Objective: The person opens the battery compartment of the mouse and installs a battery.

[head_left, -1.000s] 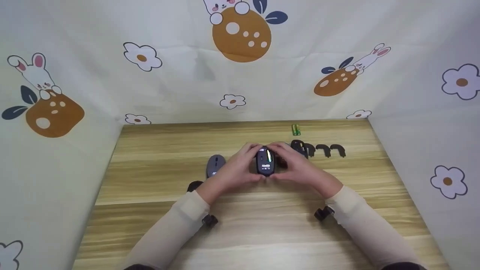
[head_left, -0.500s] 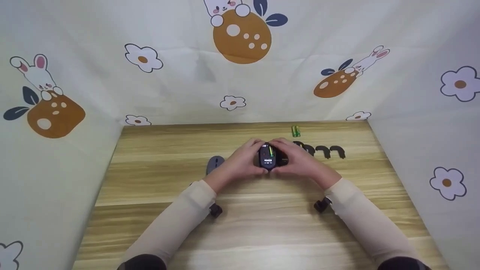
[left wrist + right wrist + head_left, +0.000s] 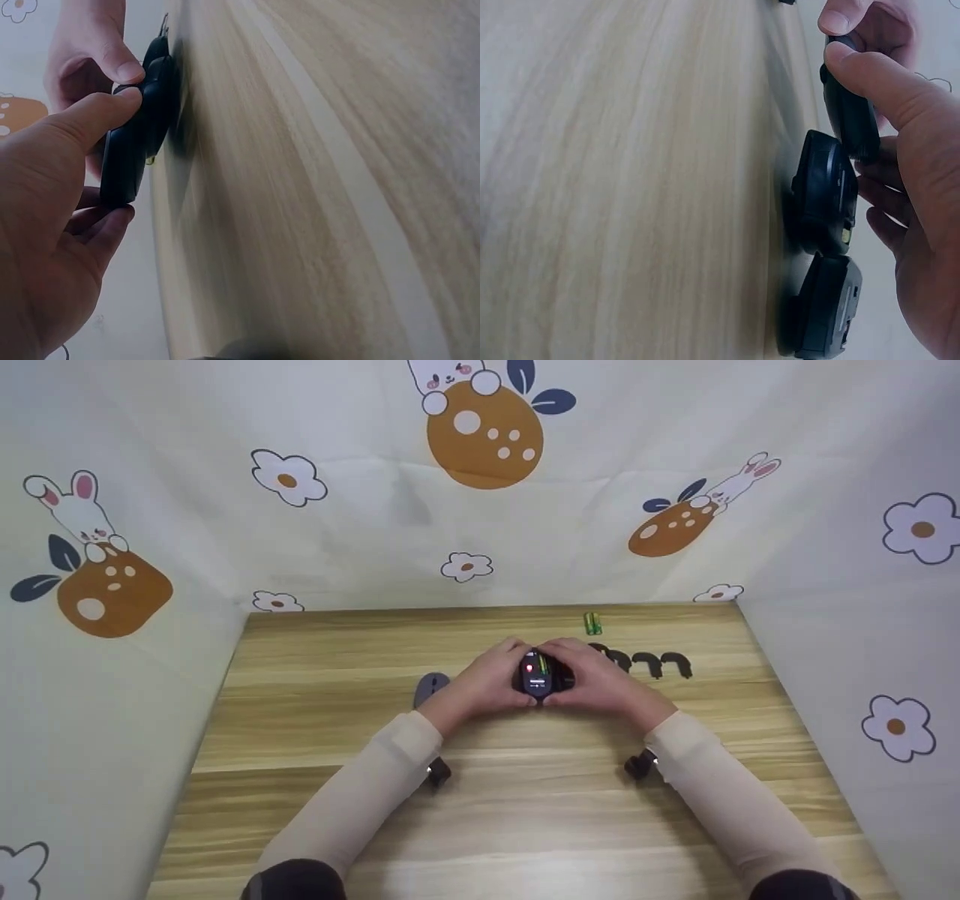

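Note:
Belly up between both hands is a dark computer mouse [image 3: 536, 681], a red light glowing on its underside beside an uncovered slot with a green battery. My left hand [image 3: 491, 676] grips its left side, thumb at the near end and fingers at the far end. From the right, my right hand [image 3: 592, 679] holds it the same way, both thumbs close together. In the right wrist view, the held mouse [image 3: 851, 109] is above the tabletop. Two more dark mice, a nearer one [image 3: 829, 307] and a middle one [image 3: 826, 195], stand beside the right hand, mostly hidden in the head view.
A grey mouse [image 3: 431, 687] lies left of my left forearm, partly covered by it. Green batteries [image 3: 592, 623] lie near the table's back edge. Black curved covers [image 3: 647, 664] are lined up at the right. Patterned cloth [image 3: 360, 540] encloses the wooden table [image 3: 540, 810].
Both hands have shifted the mouse slightly right and away from me. A red light has come on at its underside. My left forearm now covers more of the grey mouse.

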Tool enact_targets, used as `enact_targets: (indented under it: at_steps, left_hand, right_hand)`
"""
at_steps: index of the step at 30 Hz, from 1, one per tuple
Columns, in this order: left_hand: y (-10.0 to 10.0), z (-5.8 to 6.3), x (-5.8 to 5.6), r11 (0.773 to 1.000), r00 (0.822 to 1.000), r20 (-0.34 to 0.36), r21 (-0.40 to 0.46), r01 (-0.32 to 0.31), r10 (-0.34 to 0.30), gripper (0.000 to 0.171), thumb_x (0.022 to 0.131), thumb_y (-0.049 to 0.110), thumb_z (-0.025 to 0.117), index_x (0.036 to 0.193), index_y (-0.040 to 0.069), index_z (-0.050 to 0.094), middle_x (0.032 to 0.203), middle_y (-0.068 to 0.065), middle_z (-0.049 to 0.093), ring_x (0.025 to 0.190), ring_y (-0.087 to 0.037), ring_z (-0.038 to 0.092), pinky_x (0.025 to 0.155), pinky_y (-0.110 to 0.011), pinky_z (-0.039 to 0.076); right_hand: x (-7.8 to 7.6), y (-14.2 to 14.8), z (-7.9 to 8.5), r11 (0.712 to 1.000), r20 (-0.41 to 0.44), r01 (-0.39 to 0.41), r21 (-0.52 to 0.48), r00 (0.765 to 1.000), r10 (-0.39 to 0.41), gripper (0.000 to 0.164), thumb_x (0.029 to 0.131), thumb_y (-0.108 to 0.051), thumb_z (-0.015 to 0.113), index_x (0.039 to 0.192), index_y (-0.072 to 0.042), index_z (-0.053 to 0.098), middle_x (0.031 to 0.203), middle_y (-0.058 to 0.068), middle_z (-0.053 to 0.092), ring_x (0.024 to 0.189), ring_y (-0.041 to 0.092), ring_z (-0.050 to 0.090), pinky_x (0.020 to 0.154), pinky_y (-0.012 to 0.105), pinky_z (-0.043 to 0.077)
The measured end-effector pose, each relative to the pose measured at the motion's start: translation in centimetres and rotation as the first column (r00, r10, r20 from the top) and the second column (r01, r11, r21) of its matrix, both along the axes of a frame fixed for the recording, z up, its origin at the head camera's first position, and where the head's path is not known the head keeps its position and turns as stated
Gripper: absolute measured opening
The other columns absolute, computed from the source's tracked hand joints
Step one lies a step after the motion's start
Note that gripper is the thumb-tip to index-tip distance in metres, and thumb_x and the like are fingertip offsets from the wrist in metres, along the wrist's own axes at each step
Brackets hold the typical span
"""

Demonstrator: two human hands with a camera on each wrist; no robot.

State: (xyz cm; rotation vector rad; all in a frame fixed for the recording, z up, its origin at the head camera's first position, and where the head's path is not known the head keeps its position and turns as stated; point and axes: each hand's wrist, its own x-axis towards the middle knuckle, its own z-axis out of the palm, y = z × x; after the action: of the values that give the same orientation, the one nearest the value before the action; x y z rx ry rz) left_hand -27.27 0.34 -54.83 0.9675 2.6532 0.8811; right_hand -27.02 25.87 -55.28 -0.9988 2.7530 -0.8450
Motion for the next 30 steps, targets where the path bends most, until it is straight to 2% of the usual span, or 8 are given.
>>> enact_targets:
  at_steps: [8,18,25,30]
  left_hand:
    - [0.1,-0.5,-0.2,0.999,1.000,0.020,-0.032,-0.005,0.006,0.091,0.082,0.031,0.099,0.156,0.004,0.055,0.150,-0.011,0.057,0.135,-0.029,0.062,0.122,-0.041,0.048]
    - [0.1,-1.0,-0.5,0.999,0.999,0.031,-0.048,-0.005,0.007,0.089,0.082,0.029,0.099,0.154,0.001,0.055,0.149,-0.013,0.058,0.133,-0.030,0.063,0.120,-0.042,0.050]
    - [0.3,-1.0,-0.5,0.999,1.000,0.019,-0.044,0.017,-0.017,0.089,0.083,0.029,0.099,0.155,0.001,0.055,0.151,-0.016,0.057,0.135,-0.031,0.061,0.122,-0.042,0.047]
    - [0.2,-1.1,-0.5,0.999,1.000,0.025,-0.050,0.014,-0.013,0.091,0.083,0.029,0.099,0.157,0.001,0.053,0.152,-0.016,0.056,0.137,-0.030,0.059,0.124,-0.041,0.045]
  right_hand:
    - [-0.4,-0.1,-0.5,1.000,-0.014,-0.020,0.016,1.000,0.021,0.092,0.083,-0.039,0.097,0.159,-0.007,0.057,0.153,0.011,0.061,0.146,0.030,0.052,0.126,0.051,0.040]
    - [-0.8,-0.4,-1.1,0.999,-0.015,-0.026,0.043,1.000,0.027,0.091,0.083,-0.045,0.097,0.157,-0.009,0.059,0.155,0.009,0.061,0.148,0.030,0.050,0.128,0.051,0.038]
    - [-0.8,-0.3,-1.2,0.998,-0.037,-0.038,0.052,0.999,0.040,0.093,0.080,-0.042,0.098,0.155,-0.004,0.060,0.157,0.017,0.060,0.152,0.038,0.048,0.131,0.054,0.034]
    - [-0.9,-0.3,-1.3,0.998,-0.022,-0.028,0.050,0.999,0.029,0.094,0.080,-0.042,0.099,0.156,-0.005,0.059,0.159,0.016,0.058,0.152,0.037,0.047,0.131,0.054,0.033]
